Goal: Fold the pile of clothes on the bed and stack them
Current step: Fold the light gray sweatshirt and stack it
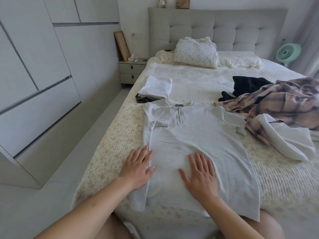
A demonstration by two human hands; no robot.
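Observation:
A light grey short-sleeved shirt [198, 135] lies spread flat on the bed, its left sleeve folded in over the chest. My left hand [137, 167] rests flat at the shirt's left edge, fingers straight. My right hand [201, 175] presses flat on the shirt's lower middle. A small stack of folded clothes [155, 88], white on top of dark pieces, sits beyond the shirt at the bed's left side. To the right lies an unfolded pile: a plaid garment [283, 104], a black garment [248, 87] and a white garment [283, 142].
The cream quilted bed cover [198, 81] stretches to pillows [195, 52] at a grey padded headboard. A nightstand [132, 70] stands left of the bed beside white wardrobe doors [34, 83]. A green fan [287, 54] stands at the far right.

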